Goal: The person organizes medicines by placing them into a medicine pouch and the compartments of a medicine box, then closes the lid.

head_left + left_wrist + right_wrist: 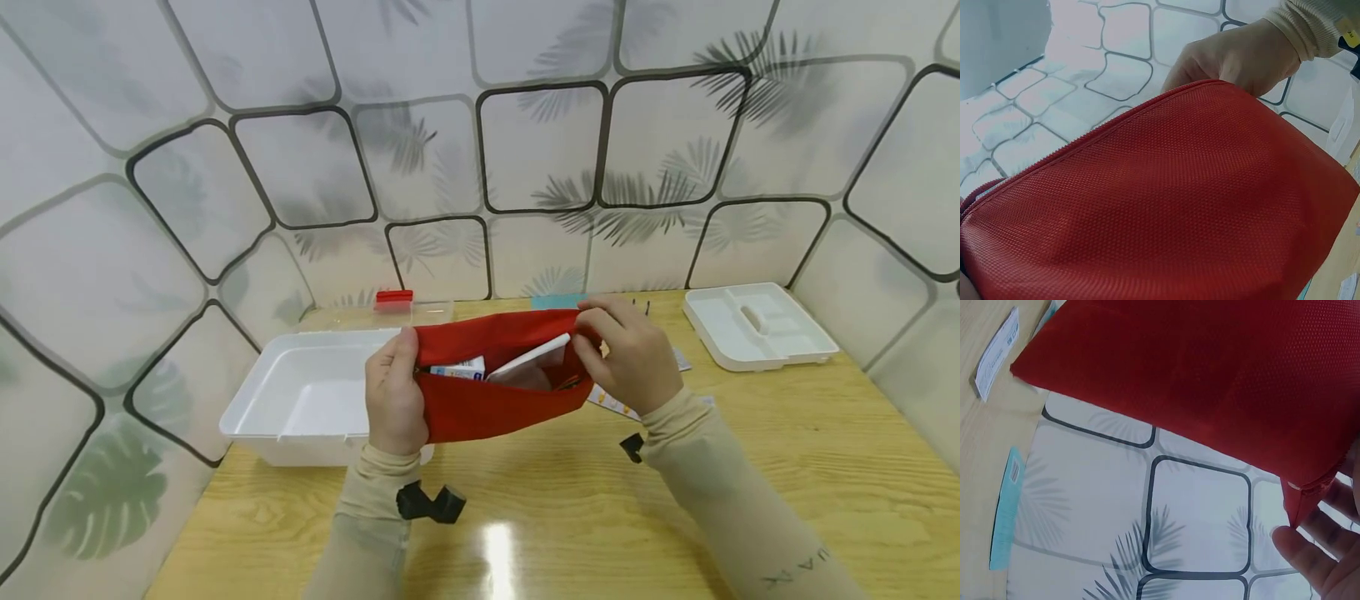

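Observation:
Both hands hold up a red zippered pouch (495, 417) above the table, its mouth gaping toward the head camera. My left hand (396, 392) grips the pouch's left end, thumb at the rim. At the right end my right hand (626, 350) pinches the corner; in the right wrist view its fingers (1304, 550) close around a small red tab there. Inside the pouch lie a small white and blue box (461, 368) and a folded white sheet (532, 360). Red fabric (1160, 200) fills most of the left wrist view, with the zipper teeth along its upper edge.
A white plastic bin (300, 400) stands at left, partly behind the left hand. Behind it is a clear lid with a red clip (393, 300). A white compartment tray (757, 325) sits back right. Blister packs (611, 402) and a teal packet (557, 302) lie behind the pouch.

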A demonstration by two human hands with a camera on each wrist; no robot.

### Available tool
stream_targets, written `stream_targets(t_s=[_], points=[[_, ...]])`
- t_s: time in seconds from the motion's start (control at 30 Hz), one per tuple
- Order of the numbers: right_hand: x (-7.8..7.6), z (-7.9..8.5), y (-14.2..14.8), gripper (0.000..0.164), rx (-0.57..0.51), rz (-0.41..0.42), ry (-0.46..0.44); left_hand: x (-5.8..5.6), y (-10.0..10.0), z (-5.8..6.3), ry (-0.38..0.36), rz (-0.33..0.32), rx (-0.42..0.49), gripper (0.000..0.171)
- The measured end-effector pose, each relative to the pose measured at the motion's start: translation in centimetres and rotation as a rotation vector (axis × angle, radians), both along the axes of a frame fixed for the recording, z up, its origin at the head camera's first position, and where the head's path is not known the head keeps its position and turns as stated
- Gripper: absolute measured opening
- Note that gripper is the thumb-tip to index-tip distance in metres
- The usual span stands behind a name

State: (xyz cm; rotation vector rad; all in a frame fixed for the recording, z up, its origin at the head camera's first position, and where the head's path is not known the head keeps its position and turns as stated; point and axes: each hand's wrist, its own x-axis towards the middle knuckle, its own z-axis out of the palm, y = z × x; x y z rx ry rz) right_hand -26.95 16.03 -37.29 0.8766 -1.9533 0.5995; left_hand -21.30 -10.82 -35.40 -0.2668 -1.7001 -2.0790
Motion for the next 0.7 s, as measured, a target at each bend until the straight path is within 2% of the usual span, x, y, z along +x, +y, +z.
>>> stream_targets(t_s=[0.1,0.27,0.37,0.53,0.63,0.7], points=[[0.0,-0.2,0.1,0.007,-0.072,-0.003,-0.026,-0.1,0.0,0.0,0.012,0.011,-0.013,0.05],[0.1,-0.3,0.5,0.007,-0.17,0.012,-0.118,-0.2,-0.2,0.1,0.021,0.052,-0.035,0.05],[0.1,-0.2,0.8,0.011,-0.16,0.069,-0.167,-0.2,-0.3,0.2,0.023,0.071,-0.034,0.049],[-0.1,-0.5,1.2,0.027,-0.131,0.143,-0.207,-0.1,-0.7,0.3,0.003,0.091,-0.018,0.044],[-0.3,-0.6,1.7,0.031,-0.155,0.128,-0.229,-0.2,-1.1,0.4,-0.026,0.097,0.021,0.043],[-0.7,-0.8,2.3,0.028,-0.187,0.087,-0.253,-0.2,-1.4,0.4,-0.044,0.102,0.046,0.043]])
